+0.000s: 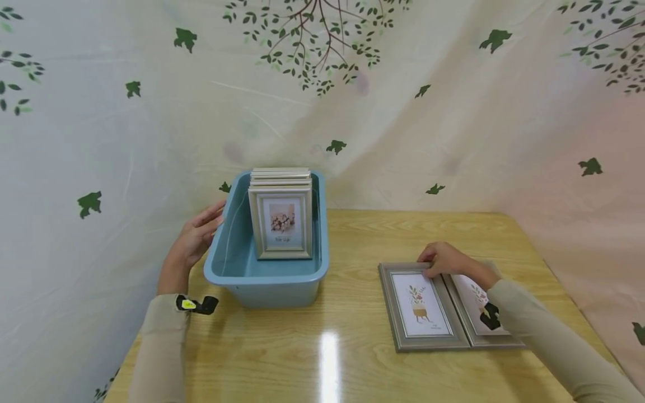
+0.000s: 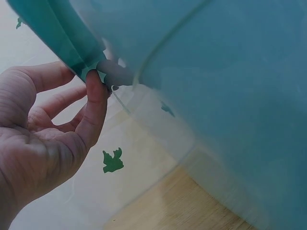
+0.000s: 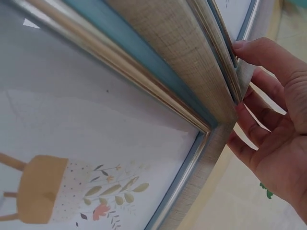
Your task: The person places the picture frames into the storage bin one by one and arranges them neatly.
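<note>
A blue plastic bin stands on the table at left of centre, with several silvery picture frames upright inside it. My left hand pinches the bin's left rim; the left wrist view shows the thumb and fingers at its edge. To the right, two grey-brown picture frames lie side by side, face up, each with a potted-plant print. My right hand grips the top edge of the left one near its corner. In the right wrist view its thumb sits on that frame's front. My right forearm partly covers the other frame.
The wooden table ends at a pale cloth backdrop with leaf prints, which also hangs along both sides. Bare tabletop lies between the bin and the two flat frames.
</note>
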`<action>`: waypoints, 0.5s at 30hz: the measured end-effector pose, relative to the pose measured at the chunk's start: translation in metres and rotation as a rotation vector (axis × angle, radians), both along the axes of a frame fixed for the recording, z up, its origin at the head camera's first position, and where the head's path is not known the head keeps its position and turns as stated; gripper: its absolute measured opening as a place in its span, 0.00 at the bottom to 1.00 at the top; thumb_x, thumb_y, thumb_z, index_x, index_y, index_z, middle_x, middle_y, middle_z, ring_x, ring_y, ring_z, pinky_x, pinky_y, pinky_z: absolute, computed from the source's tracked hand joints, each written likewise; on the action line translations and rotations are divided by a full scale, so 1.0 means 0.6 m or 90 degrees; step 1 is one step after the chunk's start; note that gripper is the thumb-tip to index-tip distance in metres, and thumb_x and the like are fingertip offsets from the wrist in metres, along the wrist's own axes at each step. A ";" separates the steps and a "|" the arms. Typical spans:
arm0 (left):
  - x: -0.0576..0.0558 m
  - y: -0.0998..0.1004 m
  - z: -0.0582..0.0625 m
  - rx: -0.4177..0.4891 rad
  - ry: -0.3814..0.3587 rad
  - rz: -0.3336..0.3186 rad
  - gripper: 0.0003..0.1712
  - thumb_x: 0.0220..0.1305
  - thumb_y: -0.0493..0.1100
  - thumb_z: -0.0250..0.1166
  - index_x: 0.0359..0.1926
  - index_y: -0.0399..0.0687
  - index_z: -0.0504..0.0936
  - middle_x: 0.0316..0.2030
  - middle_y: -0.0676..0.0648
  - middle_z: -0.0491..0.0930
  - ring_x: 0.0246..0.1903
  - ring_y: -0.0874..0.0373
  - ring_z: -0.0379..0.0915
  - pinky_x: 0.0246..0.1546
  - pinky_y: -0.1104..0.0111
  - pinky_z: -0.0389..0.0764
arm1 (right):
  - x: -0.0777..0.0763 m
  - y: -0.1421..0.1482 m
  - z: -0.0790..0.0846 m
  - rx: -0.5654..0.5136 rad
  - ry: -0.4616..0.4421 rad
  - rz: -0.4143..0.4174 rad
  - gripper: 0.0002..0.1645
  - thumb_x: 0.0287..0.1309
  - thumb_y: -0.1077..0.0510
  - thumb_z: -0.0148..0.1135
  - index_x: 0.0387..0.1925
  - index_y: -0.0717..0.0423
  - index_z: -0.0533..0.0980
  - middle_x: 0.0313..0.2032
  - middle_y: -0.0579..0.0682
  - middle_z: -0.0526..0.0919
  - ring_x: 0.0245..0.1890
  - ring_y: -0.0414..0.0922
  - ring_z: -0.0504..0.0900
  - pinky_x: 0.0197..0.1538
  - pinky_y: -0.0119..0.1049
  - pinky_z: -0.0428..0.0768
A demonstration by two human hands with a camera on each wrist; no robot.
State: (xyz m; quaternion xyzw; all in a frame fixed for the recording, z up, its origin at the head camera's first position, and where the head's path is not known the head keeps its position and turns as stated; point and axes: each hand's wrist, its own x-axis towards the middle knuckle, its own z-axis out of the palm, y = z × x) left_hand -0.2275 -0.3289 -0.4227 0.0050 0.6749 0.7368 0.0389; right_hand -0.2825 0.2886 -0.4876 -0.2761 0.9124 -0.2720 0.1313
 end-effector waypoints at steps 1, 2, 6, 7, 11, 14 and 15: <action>0.000 0.000 0.000 -0.001 -0.001 0.001 0.37 0.75 0.46 0.60 0.79 0.49 0.59 0.59 0.58 0.73 0.47 0.68 0.83 0.47 0.73 0.84 | -0.001 0.000 -0.001 -0.002 0.004 -0.002 0.14 0.44 0.64 0.80 0.35 0.64 0.87 0.35 0.54 0.86 0.37 0.45 0.82 0.39 0.33 0.80; 0.000 0.000 0.000 -0.002 -0.001 0.001 0.37 0.75 0.47 0.61 0.79 0.49 0.59 0.60 0.57 0.73 0.47 0.68 0.82 0.47 0.73 0.84 | -0.001 0.000 -0.001 -0.004 0.007 -0.002 0.14 0.44 0.63 0.80 0.36 0.64 0.87 0.35 0.54 0.86 0.37 0.45 0.81 0.39 0.33 0.80; 0.001 -0.001 0.000 -0.007 -0.002 0.004 0.37 0.75 0.48 0.61 0.79 0.50 0.58 0.64 0.54 0.70 0.48 0.68 0.82 0.47 0.73 0.83 | -0.005 -0.001 -0.004 0.000 0.023 -0.011 0.14 0.45 0.63 0.80 0.37 0.64 0.87 0.36 0.55 0.87 0.36 0.44 0.81 0.39 0.33 0.81; 0.001 0.000 0.000 -0.007 -0.002 0.003 0.37 0.75 0.48 0.61 0.79 0.50 0.58 0.64 0.54 0.70 0.48 0.68 0.81 0.47 0.74 0.83 | -0.005 -0.001 -0.003 0.000 0.027 -0.013 0.15 0.45 0.63 0.80 0.37 0.65 0.87 0.36 0.56 0.87 0.36 0.45 0.82 0.39 0.34 0.81; 0.001 0.000 0.000 -0.003 -0.003 0.002 0.37 0.75 0.47 0.60 0.79 0.49 0.58 0.65 0.54 0.70 0.49 0.68 0.81 0.47 0.74 0.83 | -0.005 -0.003 0.003 -0.003 0.023 -0.028 0.18 0.47 0.63 0.79 0.41 0.67 0.86 0.40 0.60 0.89 0.40 0.48 0.85 0.41 0.37 0.83; 0.002 0.001 0.001 -0.004 -0.004 0.002 0.37 0.75 0.47 0.60 0.79 0.49 0.58 0.65 0.53 0.70 0.49 0.68 0.81 0.47 0.74 0.83 | -0.005 -0.006 0.010 -0.001 0.017 -0.036 0.20 0.48 0.63 0.78 0.44 0.68 0.86 0.43 0.62 0.89 0.42 0.50 0.86 0.44 0.40 0.84; 0.002 0.001 0.001 -0.006 -0.004 0.002 0.38 0.75 0.47 0.60 0.79 0.49 0.58 0.65 0.53 0.69 0.49 0.68 0.81 0.47 0.74 0.83 | -0.005 -0.007 0.010 0.002 0.017 -0.041 0.20 0.49 0.63 0.78 0.45 0.68 0.86 0.43 0.62 0.89 0.43 0.51 0.87 0.45 0.42 0.85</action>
